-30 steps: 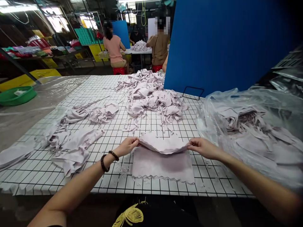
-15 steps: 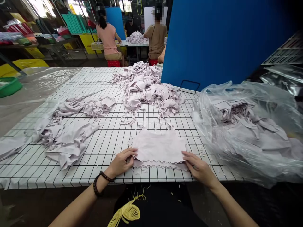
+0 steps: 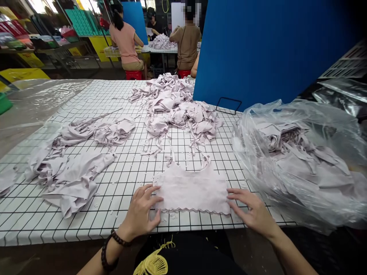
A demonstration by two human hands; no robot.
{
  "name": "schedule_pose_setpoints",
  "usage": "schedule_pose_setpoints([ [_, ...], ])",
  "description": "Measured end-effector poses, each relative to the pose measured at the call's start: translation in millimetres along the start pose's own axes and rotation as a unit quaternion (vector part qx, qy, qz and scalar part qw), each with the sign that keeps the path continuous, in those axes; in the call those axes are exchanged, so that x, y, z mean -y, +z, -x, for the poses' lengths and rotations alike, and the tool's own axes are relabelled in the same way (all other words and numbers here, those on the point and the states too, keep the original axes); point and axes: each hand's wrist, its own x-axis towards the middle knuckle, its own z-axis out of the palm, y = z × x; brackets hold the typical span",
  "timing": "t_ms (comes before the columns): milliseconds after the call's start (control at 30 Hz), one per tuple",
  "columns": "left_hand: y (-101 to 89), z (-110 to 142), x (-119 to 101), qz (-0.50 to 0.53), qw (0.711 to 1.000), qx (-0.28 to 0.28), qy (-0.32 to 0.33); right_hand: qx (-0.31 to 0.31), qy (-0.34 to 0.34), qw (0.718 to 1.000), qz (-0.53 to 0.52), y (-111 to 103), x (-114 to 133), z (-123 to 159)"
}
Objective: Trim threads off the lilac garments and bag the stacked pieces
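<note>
A pale pink camisole top [image 3: 192, 193] lies flat at the table's front edge, its wavy hem toward me and its thin straps pointing away. My left hand [image 3: 143, 210] rests at its left side edge, fingers spread and fingertips touching the cloth. At the opposite side edge my right hand [image 3: 252, 210] also has its fingers apart, with the fingertips against the fabric. The two layers of the hem lie nearly even. Neither hand grips the cloth.
Beyond the top is a heap of crumpled pale garments [image 3: 172, 103]; more garments [image 3: 74, 172] lie at left. A clear plastic bag [image 3: 249, 152] of folded garments stands at right, near a blue board [image 3: 258, 49] and its black wire stand [image 3: 228, 105]. Several people sit at a far table.
The upper layer's hem has come toward me and now covers the lower layer's hem. Both hands have let go of the hem corners and opened at the sides.
</note>
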Motion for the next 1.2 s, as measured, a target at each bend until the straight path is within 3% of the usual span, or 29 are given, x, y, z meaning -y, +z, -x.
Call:
schedule_pose_setpoints([
  [100, -1.2, -27, -38, 0.091, 0.996, 0.006, -0.008, -0.031, 0.066, 0.996, -0.041, -14, 1, -58],
  [167, 14.5, -56, -64, 0.234, 0.969, 0.078, -0.006, -0.02, 0.091, 0.995, -0.03, -11, -2, -107],
  [233, 42.1, -89, -81, 0.392, 0.901, 0.182, -0.041, 0.008, 0.116, 0.993, -0.008, 2, -4, -155],
  [300, 73.7, -120, -89, 0.521, 0.807, 0.246, -0.127, 0.04, 0.14, 0.989, 0.021, 20, -3, -193],
  [400, 108.9, -151, -84, 0.641, 0.681, 0.252, -0.25, 0.067, 0.164, 0.983, 0.055, 44, -1, -226],
  [500, 119.9, -159, -74, 0.69, 0.618, 0.244, -0.286, 0.07, 0.206, 0.976, 0.01, 57, -3, -240],
  [700, 116.8, -158, -66, 0.694, 0.603, 0.256, -0.299, 0.085, 0.278, 0.944, -0.155, 55, -25, -253],
  [867, 117.6, -162, -61, 0.727, 0.553, 0.269, -0.306, 0.117, 0.317, 0.871, -0.358, 41, -47, -255],
  [1000, 115.9, -162, -61, 0.728, 0.551, 0.271, -0.303, 0.099, 0.319, 0.821, -0.463, 24, -57, -259],
  [1133, 115.0, -161, -61, 0.724, 0.557, 0.274, -0.3, 0.07, 0.306, 0.799, -0.512, 8, -55, -265],
  [1200, 115.9, -161, -60, 0.728, 0.552, 0.274, -0.302, 0.047, 0.276, 0.807, -0.52, 0, -49, -264],
])
